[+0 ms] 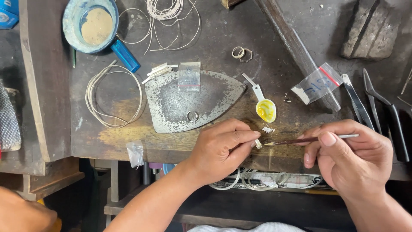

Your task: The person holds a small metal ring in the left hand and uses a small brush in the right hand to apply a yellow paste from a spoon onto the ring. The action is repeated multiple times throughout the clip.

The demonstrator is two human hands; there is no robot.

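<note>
Both my hands sit close at the front edge of the desk (214, 38). My left hand (223, 148) is pinched tight on a tiny white piece (258, 144). My right hand (349, 157) grips a thin brush (313, 139), and its tip almost touches the piece. I think the dabbing is only starting. One ring (192, 116) lies on the flat metal plate (193, 101). Two more rings (242, 53) wait farther back. Beside my fingers is a yellow spoon (265, 107) and some white powder (268, 129).
</note>
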